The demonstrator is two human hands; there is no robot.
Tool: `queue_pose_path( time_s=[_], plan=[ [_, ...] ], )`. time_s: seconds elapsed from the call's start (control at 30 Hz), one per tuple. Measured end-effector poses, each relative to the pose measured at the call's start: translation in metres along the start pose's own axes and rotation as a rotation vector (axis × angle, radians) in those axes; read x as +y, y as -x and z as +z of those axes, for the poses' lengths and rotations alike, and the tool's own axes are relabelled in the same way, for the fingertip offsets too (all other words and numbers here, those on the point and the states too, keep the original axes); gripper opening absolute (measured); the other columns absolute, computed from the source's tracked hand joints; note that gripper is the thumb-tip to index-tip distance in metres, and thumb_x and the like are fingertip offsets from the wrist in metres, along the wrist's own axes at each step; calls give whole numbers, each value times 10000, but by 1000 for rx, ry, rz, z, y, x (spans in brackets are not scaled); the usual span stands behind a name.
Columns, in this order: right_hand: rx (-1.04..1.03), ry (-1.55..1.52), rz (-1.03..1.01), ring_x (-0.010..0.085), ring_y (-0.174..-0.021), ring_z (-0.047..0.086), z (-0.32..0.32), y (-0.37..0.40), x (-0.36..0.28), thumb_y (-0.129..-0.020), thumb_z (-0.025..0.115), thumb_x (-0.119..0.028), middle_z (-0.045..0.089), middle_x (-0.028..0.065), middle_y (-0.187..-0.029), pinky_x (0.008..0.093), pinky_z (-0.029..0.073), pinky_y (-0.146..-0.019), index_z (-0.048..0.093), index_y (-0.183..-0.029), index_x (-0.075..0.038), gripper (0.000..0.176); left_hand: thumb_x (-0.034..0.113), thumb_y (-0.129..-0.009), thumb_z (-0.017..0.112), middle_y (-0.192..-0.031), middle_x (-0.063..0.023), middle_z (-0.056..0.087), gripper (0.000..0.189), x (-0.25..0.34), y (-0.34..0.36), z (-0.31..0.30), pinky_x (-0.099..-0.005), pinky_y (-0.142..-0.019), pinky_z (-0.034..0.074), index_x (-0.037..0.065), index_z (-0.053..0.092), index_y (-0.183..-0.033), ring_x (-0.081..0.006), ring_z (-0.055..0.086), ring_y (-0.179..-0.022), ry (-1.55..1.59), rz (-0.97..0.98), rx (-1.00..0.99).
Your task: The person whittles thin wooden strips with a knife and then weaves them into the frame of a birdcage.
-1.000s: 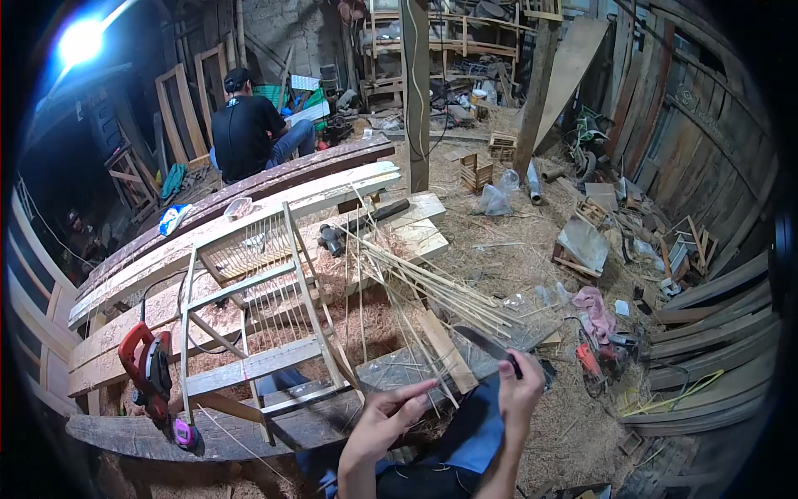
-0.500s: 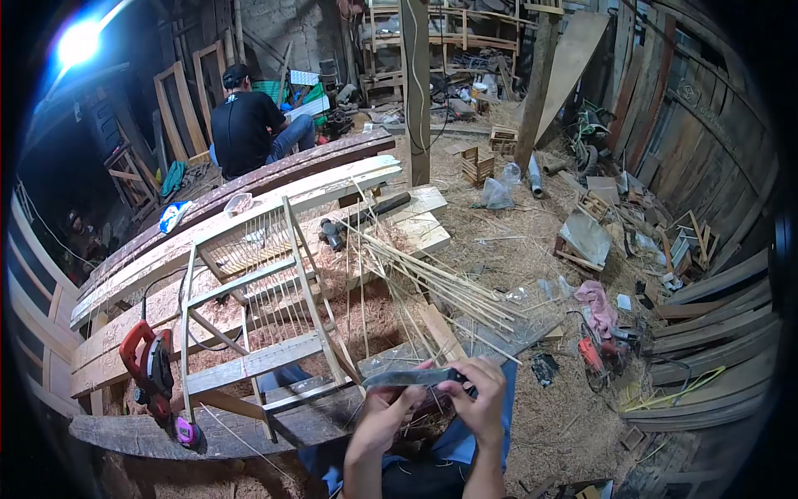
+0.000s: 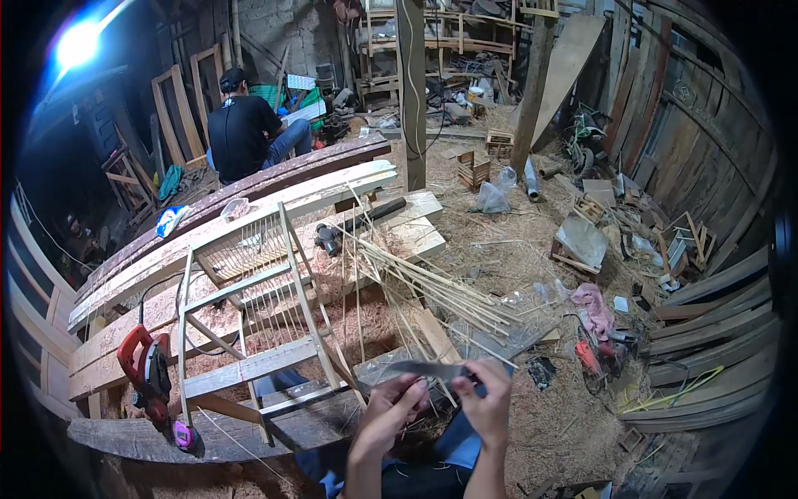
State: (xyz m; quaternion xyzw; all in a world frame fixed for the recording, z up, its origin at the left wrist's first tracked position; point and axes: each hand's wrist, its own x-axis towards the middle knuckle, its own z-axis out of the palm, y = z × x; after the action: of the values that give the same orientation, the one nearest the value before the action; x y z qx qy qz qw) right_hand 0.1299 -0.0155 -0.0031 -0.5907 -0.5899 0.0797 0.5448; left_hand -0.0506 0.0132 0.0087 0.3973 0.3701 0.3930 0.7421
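My right hand (image 3: pixel 485 401) is closed round the handle of a knife (image 3: pixel 426 368), whose broad grey blade points left. Just under the blade, my left hand (image 3: pixel 389 413) is closed with thumb and fingers pinched together; what is in the pinch is too small to make out. A bundle of thin bamboo sticks (image 3: pixel 445 287) lies on the bench beyond my hands. To the left stands a wooden frame (image 3: pixel 253 366) with a row of thin rods in its upper part.
A red power tool (image 3: pixel 148 370) and a purple tape measure (image 3: pixel 184 435) sit at the left. A hammer (image 3: pixel 329 239) lies on the planks (image 3: pixel 116 353). Farther back a person (image 3: pixel 245 133) in black sits facing away. Another red tool (image 3: pixel 588 356) lies on the shavings-covered floor at right.
The knife blade has risen slightly and its tip has swung right, away from the frame. My right hand has shifted slightly right. The view has moved a little.
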Motion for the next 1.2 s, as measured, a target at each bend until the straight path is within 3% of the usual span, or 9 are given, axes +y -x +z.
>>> queue_pose_path(
  time_s=[0.33,0.4,0.47,0.6,0.73,0.77,0.93,1.07,1.2],
  plan=[
    [14,69,-75,313,-732,622,6,1,19,-859,783,-382,676,116,-817,398,477,-712,719,-927,-14,380,168,-1004,656,-803,56,524,392,12,6,1,-183,-530,283,-8,630,-1353,-19,402,-652,-45,23,4],
    [276,9,230,294,-737,626,0,9,40,-924,734,-398,670,132,-833,395,484,-690,711,-958,14,414,185,-1005,654,-806,70,514,421,20,11,-4,-182,-538,284,1,612,-1382,-17,397,-660,-127,-33,-27],
    [310,96,249,283,-759,636,-14,11,58,-962,691,-423,673,144,-860,386,494,-685,702,-987,37,461,199,-1010,645,-818,75,518,409,17,14,-7,-175,-541,288,15,623,-1375,-16,395,-656,-130,58,-121],
    [241,-3,213,285,-804,652,-16,8,33,-946,711,-428,685,145,-894,378,501,-728,708,-997,37,469,183,-1031,610,-841,32,547,449,15,4,-5,-180,-566,323,36,551,-1452,-25,428,-678,-72,11,-10],
    [-22,7,83,346,-812,644,4,2,-2,-877,775,-387,686,130,-849,418,490,-744,721,-944,-9,388,177,-1032,615,-864,-4,593,342,3,1,-3,-191,-576,385,1,625,-1325,-39,504,-720,-20,-31,33],
    [-21,3,85,346,-812,644,12,2,-5,-877,775,-387,686,130,-849,418,490,-744,721,-944,-9,388,171,-1024,629,-876,-5,605,277,-5,-1,-9,-189,-588,404,-15,656,-1227,-46,530,-745,-5,-9,-3],
    [35,26,-45,339,-789,635,17,1,6,-876,773,-385,678,128,-824,423,477,-718,720,-929,-10,383,140,-1025,622,-840,16,563,344,3,3,-10,-202,-579,369,-38,626,-1320,-48,479,-728,-32,0,21],
    [197,112,194,337,-770,622,-10,5,32,-917,722,-438,652,142,-809,413,458,-689,711,-953,16,456,114,-1033,602,-807,28,513,417,14,7,-10,-215,-562,328,-33,554,-1421,-49,418,-702,-12,23,-52],
    [185,-19,140,328,-778,624,-11,5,19,-921,717,-443,653,130,-820,412,464,-707,713,-954,2,446,214,-1008,678,-869,32,630,421,5,-1,-4,-186,-601,396,-6,622,-1363,-33,536,-743,-3,-18,46]
  ],
)
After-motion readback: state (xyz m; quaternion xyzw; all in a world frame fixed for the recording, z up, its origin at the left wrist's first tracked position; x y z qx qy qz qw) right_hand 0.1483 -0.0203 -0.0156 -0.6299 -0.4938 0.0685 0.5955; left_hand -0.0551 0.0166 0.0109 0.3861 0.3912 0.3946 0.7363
